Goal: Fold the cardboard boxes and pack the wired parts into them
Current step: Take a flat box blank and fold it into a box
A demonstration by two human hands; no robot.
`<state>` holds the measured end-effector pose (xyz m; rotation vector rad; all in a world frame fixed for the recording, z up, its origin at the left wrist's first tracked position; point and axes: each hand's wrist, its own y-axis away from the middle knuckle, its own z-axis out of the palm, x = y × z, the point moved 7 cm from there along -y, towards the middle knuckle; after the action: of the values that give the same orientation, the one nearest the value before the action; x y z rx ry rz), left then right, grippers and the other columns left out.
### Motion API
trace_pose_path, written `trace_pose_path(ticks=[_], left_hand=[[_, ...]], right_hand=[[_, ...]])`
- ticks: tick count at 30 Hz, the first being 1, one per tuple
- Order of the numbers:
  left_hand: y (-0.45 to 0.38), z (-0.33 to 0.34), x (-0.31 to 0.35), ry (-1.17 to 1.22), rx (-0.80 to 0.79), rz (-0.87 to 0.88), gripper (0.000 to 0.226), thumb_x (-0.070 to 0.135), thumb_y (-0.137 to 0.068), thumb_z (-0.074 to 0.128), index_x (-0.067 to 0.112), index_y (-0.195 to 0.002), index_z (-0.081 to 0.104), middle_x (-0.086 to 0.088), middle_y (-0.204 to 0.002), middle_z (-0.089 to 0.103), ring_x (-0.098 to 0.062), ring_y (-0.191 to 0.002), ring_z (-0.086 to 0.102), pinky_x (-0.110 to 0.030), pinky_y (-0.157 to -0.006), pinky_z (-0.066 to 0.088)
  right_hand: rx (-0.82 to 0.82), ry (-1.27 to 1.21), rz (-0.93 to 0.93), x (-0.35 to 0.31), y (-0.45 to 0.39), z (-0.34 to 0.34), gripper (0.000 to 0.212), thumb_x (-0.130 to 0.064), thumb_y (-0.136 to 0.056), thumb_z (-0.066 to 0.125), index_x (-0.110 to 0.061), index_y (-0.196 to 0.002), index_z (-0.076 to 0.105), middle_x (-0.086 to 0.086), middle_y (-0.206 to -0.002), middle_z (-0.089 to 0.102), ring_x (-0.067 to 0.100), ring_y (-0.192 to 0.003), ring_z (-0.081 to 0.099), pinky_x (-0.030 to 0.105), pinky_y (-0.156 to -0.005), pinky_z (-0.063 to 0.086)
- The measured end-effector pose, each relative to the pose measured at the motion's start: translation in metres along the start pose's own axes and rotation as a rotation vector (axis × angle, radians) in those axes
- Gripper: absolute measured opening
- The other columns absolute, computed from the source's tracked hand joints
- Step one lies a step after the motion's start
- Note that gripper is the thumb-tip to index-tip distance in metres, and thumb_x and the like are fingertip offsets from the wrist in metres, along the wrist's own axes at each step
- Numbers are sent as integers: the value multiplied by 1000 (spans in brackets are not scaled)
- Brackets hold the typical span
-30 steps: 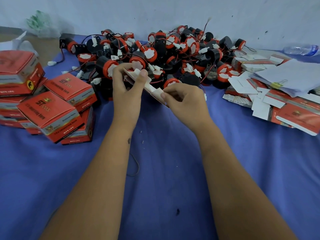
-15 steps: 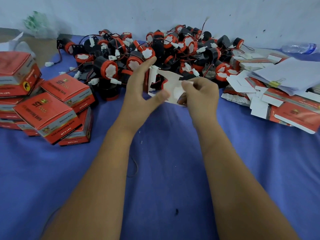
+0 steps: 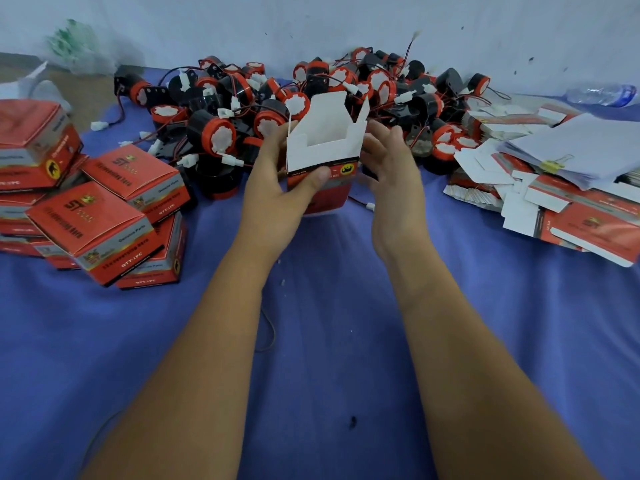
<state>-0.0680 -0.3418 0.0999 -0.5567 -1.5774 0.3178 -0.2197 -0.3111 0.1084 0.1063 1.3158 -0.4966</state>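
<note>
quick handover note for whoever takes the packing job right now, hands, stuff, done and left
Left hand grips the open box, thumb across its front. Right hand is open beside the box's right wall.
The box stands erected on the blue cloth, top flaps up, nothing visible inside.
Wired parts lie heaped behind it. Closed boxes are stacked on the left, flat blanks on the right.
Left: put a part in, close the flaps, repeat.
</note>
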Motion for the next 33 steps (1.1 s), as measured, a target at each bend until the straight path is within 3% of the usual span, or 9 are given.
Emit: trace_pose_path(ticks=[3,5,9,13,17,21,24,28,33], left_hand=[[0,1,5,25,-10,35,56,12,-90,71,23,-138,43,17,-129,55,2,-121,53,-20,-98,48],[0,4,5,63,-54,45,60,7,-89,70,23,-139,40,13,-131,54,-3,-125,53,-23,-100,47],[3,9,-1,172,-136,-24,62,5,-85,67,35,-133,41,6,-133,53,-9,-125,52,-23,-95,48],[6,16,-7,249,-223,-118,59,5,-80,65,31,-130,45,5,-129,55,-4,-115,57,-23,-90,50],[8,23,-11,275,-263,-185,53,11,-82,61,30,-130,48,8,-123,58,-1,-107,61,-20,-84,51],[4,15,-16,368,-122,-261,28,29,-90,54,29,-118,53,10,-112,65,-4,-99,64,-20,-76,50],[2,8,-18,352,-26,-275,21,22,-97,57,22,-117,50,15,-96,69,-4,-90,66,-24,-72,51],[3,11,-19,288,-44,-278,21,18,-101,52,20,-122,52,16,-91,72,-2,-88,66,-22,-74,53],[9,26,-17,147,-146,-264,38,12,-104,42,26,-139,45,11,-120,64,3,-102,61,-15,-84,49]], right_hand=[[-146,8,-148,-3,9,17,35,-31,-105,36,-19,-133,52,-2,-129,61,10,-121,57,35,-103,48],[-99,60,-154,3,13,13,43,-39,-96,45,-22,-136,50,1,-137,52,10,-127,50,35,-109,42],[5,141,-112,8,14,2,40,-47,-83,53,-33,-121,53,-8,-126,42,-14,-109,44,10,-94,39],[24,137,-168,8,14,-3,38,-38,-83,58,-19,-114,51,2,-124,49,10,-114,53,30,-97,48],[-5,68,-160,12,13,3,36,-34,-86,59,-20,-117,47,2,-115,59,11,-103,61,27,-86,53],[1,77,-86,21,10,3,14,-31,-96,58,-22,-107,58,-1,-103,68,10,-94,67,25,-76,56],[-25,13,-30,25,9,6,5,-26,-98,58,-23,-99,62,-9,-91,70,3,-83,68,19,-66,53],[35,44,8,26,5,0,12,-26,-92,66,-21,-103,64,-1,-97,71,10,-86,69,27,-69,58],[123,129,21,27,2,-10,16,-12,-90,64,-25,-100,64,2,-102,72,18,-95,69,37,-83,59]])
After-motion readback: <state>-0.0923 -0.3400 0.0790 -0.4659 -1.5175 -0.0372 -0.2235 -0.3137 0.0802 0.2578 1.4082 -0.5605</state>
